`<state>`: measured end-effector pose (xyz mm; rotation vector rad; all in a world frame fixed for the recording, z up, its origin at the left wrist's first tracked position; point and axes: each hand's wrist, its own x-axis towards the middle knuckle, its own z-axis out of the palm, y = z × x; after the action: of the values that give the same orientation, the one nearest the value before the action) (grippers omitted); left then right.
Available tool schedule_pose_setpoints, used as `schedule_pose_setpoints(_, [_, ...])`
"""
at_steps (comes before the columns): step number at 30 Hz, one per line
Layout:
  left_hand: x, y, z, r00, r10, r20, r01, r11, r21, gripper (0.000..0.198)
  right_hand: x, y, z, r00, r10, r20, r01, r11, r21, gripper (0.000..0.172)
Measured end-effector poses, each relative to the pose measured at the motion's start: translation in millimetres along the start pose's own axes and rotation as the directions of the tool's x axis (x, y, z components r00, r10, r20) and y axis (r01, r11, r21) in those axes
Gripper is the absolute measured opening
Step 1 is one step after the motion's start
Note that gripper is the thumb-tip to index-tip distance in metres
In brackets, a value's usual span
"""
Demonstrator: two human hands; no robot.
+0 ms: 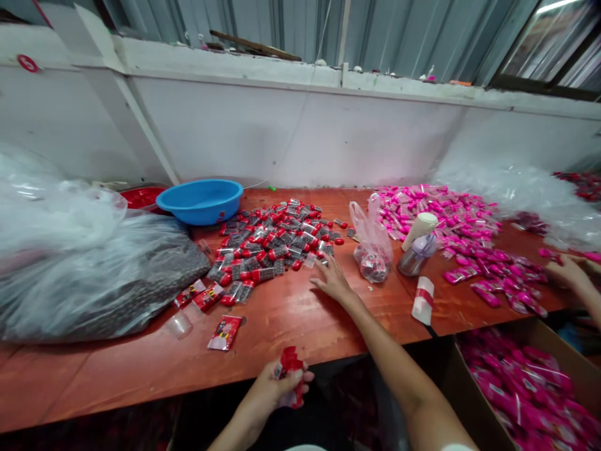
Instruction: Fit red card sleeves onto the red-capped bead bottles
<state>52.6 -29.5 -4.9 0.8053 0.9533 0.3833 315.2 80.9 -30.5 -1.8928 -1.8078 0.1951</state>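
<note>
Red-brown table (277,313) under a white wall (282,131); front edge slants up toward the right. Red packet (290,358) is in the left hand (280,384), fingers closed round it, by the front edge. Right hand (334,282) over the tabletop, fingers spread, tips at the near right border of a heap of red-capped containers (282,237); cannot tell if they touch. Bare surface runs between heap and front edge, broken leftward by a flat packet (225,332) and a clear cup (179,326). Left of the heap, a bulky plastic bag (103,282) of dark contents fills the table. Blue basin (201,200) behind, near the wall. Right side: small clear bag (374,254), bottle (412,263), white roll (422,305) near the edge. Farther right, pink items (436,213) crowd the surface; another person's hand (567,274) among them. Open carton (556,349) below the edge, full of pink pieces.
</note>
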Motion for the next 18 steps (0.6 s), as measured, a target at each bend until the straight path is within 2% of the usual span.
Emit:
schedule_pose_setpoints(2, [-8,6,-10.7,0.994,0.036,-0.105,-0.047,0.994,-0.101,0.033,21,-5,8,0.998,0.023,0.052,-0.018,0.995,-0.094,0.069])
schedule_pose_setpoints(4, [-15,12,-18.9,0.982,0.036,-0.184,-0.076,0.974,-0.213,0.028,24,-12,17,0.996,0.025,0.082,-0.012,0.987,-0.158,0.067])
schedule_pose_setpoints(8, [-19,21,-31.0,0.965,-0.023,-0.263,-0.066,0.944,-0.322,0.03,-10,-28,35,0.998,-0.022,0.057,0.034,0.977,-0.211,0.054])
schedule_pose_setpoints(12, [-14,21,-35.4,0.971,-0.032,-0.236,-0.055,0.934,-0.353,0.041,-50,-44,42,0.994,-0.049,0.097,0.068,0.979,-0.194,0.054])
schedule_pose_setpoints(15, [-5,20,-34.6,0.976,-0.009,-0.22,-0.081,0.914,-0.397,0.039,-60,-56,47,0.987,-0.065,0.145,0.09,0.98,-0.175,0.053])
schedule_pose_setpoints(18, [5,25,-36.8,0.956,0.022,-0.293,-0.157,0.881,-0.447,0.029,-55,-65,56,0.974,-0.14,0.179,0.166,0.976,-0.14,0.05])
